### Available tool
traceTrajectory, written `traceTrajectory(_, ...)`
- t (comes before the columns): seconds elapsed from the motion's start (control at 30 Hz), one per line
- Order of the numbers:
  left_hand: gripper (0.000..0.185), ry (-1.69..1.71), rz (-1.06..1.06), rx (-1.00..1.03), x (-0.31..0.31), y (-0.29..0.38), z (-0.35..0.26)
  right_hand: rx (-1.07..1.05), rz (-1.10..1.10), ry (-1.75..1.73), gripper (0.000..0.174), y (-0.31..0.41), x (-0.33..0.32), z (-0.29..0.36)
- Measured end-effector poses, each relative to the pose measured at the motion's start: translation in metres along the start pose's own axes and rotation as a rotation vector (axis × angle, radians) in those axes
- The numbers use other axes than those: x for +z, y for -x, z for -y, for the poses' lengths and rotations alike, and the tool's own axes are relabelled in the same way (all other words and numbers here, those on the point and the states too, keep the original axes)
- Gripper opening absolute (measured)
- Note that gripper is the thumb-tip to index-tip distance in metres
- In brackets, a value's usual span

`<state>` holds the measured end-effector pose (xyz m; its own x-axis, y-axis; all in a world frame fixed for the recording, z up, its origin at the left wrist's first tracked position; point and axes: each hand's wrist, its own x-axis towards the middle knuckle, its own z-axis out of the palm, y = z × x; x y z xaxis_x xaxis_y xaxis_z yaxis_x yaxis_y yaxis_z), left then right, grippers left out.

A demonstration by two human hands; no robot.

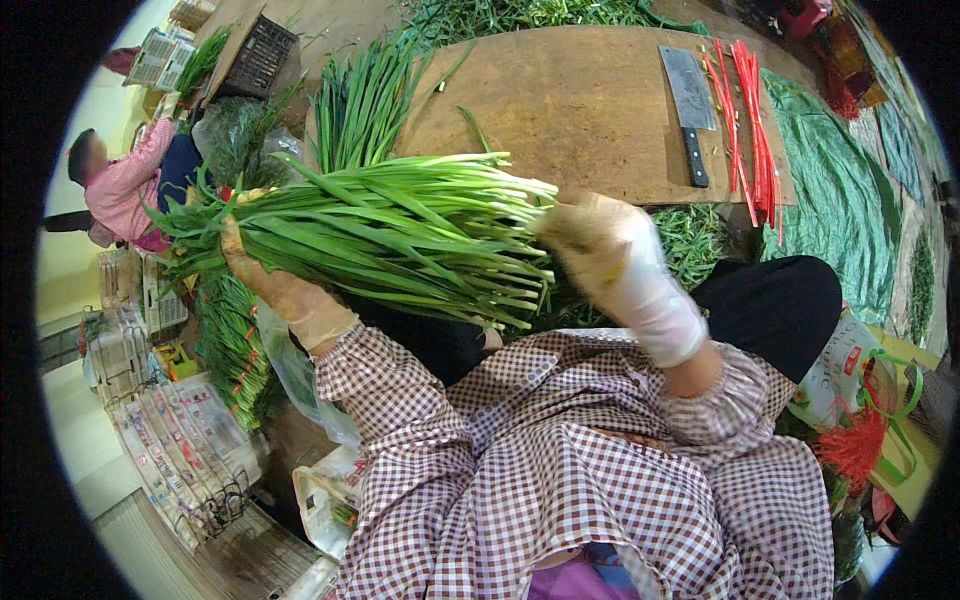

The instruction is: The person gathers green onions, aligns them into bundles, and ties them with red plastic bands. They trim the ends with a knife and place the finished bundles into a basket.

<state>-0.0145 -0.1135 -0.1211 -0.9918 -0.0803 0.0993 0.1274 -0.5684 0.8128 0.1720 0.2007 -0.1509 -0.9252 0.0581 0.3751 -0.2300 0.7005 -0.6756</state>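
Observation:
A large bunch of garlic chives [405, 232] lies sideways in front of me, with its pale stem ends to the right. My left hand [274, 289], in a stained thin glove, grips the leafy end. At the stem ends is my right hand [600, 244], gloved and blurred by motion; its fingers are too smeared to tell whether they hold any stems. Beyond the bunch, a wooden board [555, 112] carries more loose chives [360, 105] at its left. A cleaver [686, 90] with a black handle rests near the right side, beside several red ties [757, 127].
Bundled chives with red ties [244, 352] lie at left, near stacked crates [187, 442]. A person in a pink top [131, 176] sits farther left. Green sheeting [832, 187] covers ground at right, near a bag [836, 367] and red strings [855, 446]. Trimmings [690, 240] lie below the board.

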Motion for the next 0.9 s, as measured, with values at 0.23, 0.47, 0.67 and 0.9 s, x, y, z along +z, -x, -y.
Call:
traceTrajectory(0.23,0.032,0.056,0.046,0.038,-0.017,-0.003,0.000,0.250,0.122,0.100,0.032,0.051,-0.051,-0.001)
traceTrajectory(0.47,0.034,0.101,-0.081,-0.082,0.000,0.005,-0.002,0.022,0.231,-0.136,0.018,0.024,0.046,0.033)
traceTrajectory(0.67,0.037,-0.068,-0.101,-0.018,0.004,0.018,-0.001,0.417,0.892,0.320,0.029,0.064,-0.008,-0.026)
traceTrajectory(0.9,0.040,0.079,0.022,-0.132,-0.018,0.004,-0.003,0.225,0.076,-0.149,0.066,0.021,0.016,-0.044)
